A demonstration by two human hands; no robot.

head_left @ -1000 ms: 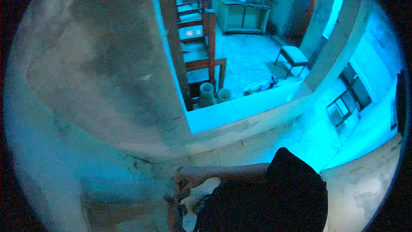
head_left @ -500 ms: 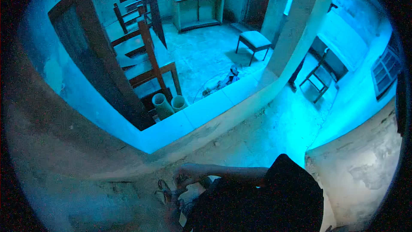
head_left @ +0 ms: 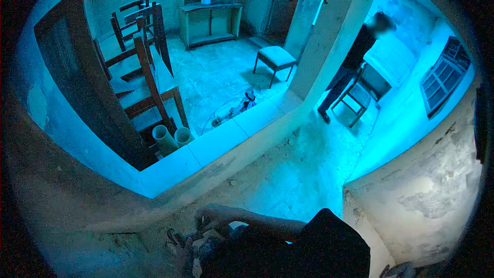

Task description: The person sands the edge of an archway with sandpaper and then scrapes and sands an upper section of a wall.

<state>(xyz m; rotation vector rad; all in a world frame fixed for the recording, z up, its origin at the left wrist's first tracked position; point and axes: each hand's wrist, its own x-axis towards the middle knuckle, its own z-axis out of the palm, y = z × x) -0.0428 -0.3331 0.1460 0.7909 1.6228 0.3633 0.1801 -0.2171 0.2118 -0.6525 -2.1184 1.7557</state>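
In the dim lower part of the head view, my right forearm reaches leftward from a black sleeve. My right hand is bent with its fingers drawn together; what they pinch is too dark to make out. Just below it and to the left, my left hand is raised, closed around a dark, curved, looped thing whose kind I cannot tell. The two hands are close together, beside my dark clothing. Shadow hides most of the left fingers.
A low tiled wall runs ahead, with a pillar on it. Beyond stand stacked wooden chairs, two pipe-like cylinders, a stool and a cabinet. At right, a person leans by a chair.
The view has shifted, so the room sits further left and lower. The person at right now shows more fully. My hands stay close together, with the looped thing still at the left one.
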